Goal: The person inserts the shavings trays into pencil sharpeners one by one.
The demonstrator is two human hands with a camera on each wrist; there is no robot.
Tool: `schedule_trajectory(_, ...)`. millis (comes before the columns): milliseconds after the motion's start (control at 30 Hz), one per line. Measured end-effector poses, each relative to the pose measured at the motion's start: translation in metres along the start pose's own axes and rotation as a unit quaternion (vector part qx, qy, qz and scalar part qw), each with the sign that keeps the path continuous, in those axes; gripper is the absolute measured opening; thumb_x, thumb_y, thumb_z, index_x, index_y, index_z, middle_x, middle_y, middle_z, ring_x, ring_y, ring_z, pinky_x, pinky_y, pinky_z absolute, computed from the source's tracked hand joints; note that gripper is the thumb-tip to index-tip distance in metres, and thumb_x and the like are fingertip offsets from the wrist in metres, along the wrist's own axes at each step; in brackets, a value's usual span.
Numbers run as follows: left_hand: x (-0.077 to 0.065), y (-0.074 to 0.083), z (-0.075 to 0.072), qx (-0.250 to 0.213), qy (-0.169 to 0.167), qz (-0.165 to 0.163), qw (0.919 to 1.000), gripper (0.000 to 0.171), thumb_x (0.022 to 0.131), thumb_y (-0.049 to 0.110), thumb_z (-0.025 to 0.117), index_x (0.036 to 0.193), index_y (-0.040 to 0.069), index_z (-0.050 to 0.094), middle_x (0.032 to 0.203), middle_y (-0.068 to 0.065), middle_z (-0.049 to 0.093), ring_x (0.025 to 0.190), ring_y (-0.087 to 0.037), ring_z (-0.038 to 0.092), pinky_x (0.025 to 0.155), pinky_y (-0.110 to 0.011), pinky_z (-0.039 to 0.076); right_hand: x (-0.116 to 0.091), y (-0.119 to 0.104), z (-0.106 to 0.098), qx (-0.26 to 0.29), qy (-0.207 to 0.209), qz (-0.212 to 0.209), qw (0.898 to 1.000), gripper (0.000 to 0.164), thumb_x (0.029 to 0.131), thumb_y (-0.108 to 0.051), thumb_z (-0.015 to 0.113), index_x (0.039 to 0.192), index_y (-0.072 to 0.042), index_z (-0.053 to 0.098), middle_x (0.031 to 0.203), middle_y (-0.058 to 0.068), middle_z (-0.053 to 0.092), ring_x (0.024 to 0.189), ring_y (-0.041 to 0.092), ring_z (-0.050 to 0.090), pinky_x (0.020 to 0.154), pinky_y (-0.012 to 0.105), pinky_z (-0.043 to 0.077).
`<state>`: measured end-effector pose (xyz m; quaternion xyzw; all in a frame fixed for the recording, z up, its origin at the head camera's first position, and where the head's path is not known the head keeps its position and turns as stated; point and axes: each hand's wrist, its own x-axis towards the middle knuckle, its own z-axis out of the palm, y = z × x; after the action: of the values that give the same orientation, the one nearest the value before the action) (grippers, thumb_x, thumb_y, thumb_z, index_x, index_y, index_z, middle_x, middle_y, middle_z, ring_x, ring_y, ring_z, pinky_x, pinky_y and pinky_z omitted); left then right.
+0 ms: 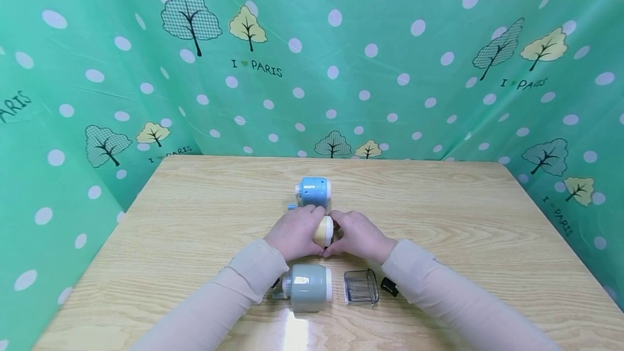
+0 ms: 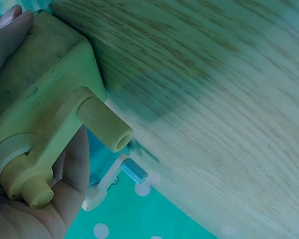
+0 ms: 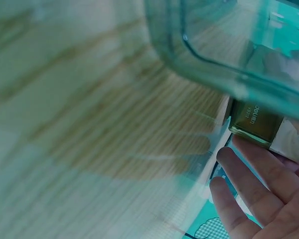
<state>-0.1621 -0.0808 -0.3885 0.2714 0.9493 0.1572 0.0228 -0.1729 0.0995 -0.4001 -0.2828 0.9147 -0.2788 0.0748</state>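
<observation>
My left hand [image 1: 297,232] grips a yellow crank pencil sharpener [image 1: 319,232] lying on its side. In the left wrist view its crank handle [image 2: 102,122] sticks out past the palm. At the sharpener's white-rimmed end, my right hand [image 1: 359,236] pinches a dark see-through shavings drawer [image 3: 256,122] with lettering on it. The other right fingers [image 3: 251,194] extend below it. The hands hide how far the drawer sits inside the body. Just beyond the left hand lies a blue pencil sharpener [image 1: 314,191]; a grey-green pencil sharpener [image 1: 309,288] lies nearer me.
A clear drawer [image 1: 361,287] rests on the wooden table [image 1: 439,205], right of the grey-green sharpener and close to my right forearm. It looms large in the right wrist view. A green dotted cloth [image 1: 361,69] hangs behind and beside the table.
</observation>
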Motion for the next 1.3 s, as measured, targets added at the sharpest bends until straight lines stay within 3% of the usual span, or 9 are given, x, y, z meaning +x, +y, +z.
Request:
schedule_trajectory(433,-0.001,0.001,-0.001,0.022,0.0,0.002,0.9998,0.063,0.068,0.038,0.087,0.116,0.008,0.06,0.103,-0.006,0.062,0.084,-0.018,0.057,0.076,-0.037,0.054,-0.001,-0.001,-0.002,0.01,-0.012,0.014,1.0,0.056,0.064,-0.034,0.089,0.107,-0.007,0.065,0.094,0.003,0.072,0.078,0.014,0.06,0.072,0.035,0.053)
schedule_trajectory(767,-0.005,-0.004,-0.002,0.026,0.011,0.029,0.9992,0.082,0.068,0.04,0.086,0.135,0.007,0.054,0.119,-0.01,0.063,0.098,-0.023,0.061,0.081,-0.041,0.055,-0.002,-0.003,-0.001,0.047,-0.03,0.035,0.998,0.082,0.068,-0.031,0.088,0.136,0.001,0.055,0.109,0.009,0.071,0.093,0.016,0.063,0.086,0.038,0.053)
schedule_trajectory(1067,-0.011,-0.009,-0.008,0.017,0.029,0.04,0.9987,0.082,0.068,0.042,0.085,0.135,0.007,0.054,0.118,-0.009,0.061,0.095,-0.022,0.059,0.081,-0.04,0.054,-0.006,-0.004,-0.005,0.066,-0.034,0.033,0.997,0.069,0.068,-0.033,0.086,0.124,-0.003,0.06,0.107,0.009,0.071,0.089,0.019,0.063,0.079,0.04,0.054)
schedule_trajectory(1300,-0.017,-0.009,-0.017,0.039,0.054,0.058,0.9961,0.074,0.072,0.051,0.08,0.127,0.005,0.061,0.11,-0.007,0.061,0.089,-0.019,0.055,0.076,-0.037,0.053,-0.012,-0.008,-0.012,0.051,-0.014,0.039,0.998,0.081,0.068,-0.042,0.084,0.135,-0.004,0.059,0.127,0.018,0.068,0.116,0.034,0.064,0.101,0.051,0.048)
